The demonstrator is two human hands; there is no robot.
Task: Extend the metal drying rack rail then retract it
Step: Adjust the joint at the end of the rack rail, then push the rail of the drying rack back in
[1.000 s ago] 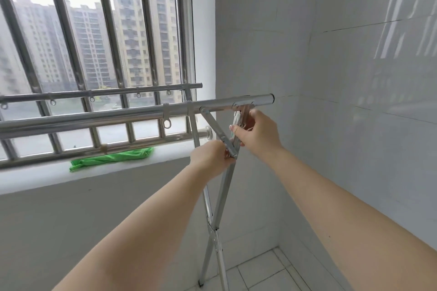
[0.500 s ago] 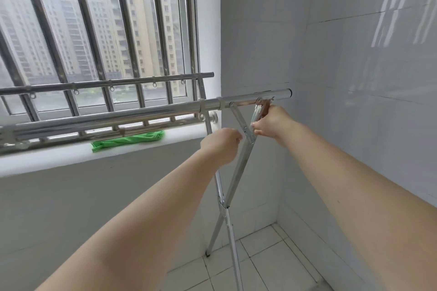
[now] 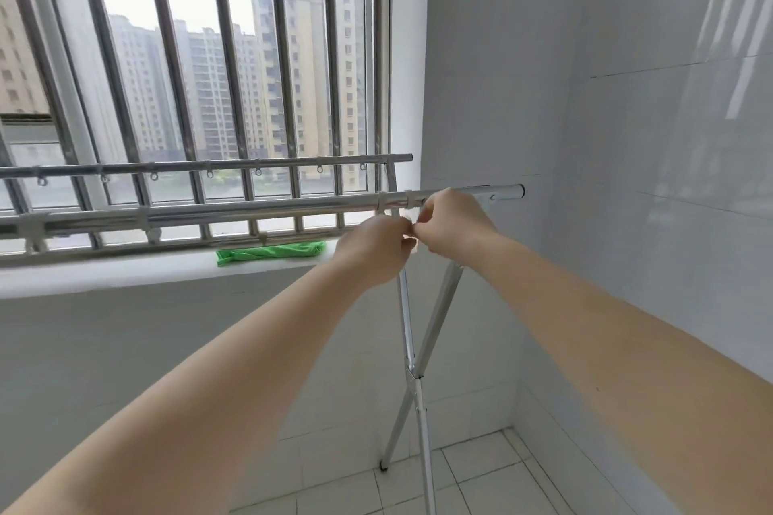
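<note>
Shiny steel rail [image 3: 251, 211] horizontal; crossed legs [image 3: 412, 368] below

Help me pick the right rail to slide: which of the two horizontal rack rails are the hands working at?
The nearer, thicker rail, whose capped end juts toward the tiled wall. Both hands meet just beneath it; the thinner rail with rings sits behind, untouched.

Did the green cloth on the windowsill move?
No. The green cloth lies in the same spot on the windowsill, below the same window bars; only the camera shifted.
</note>
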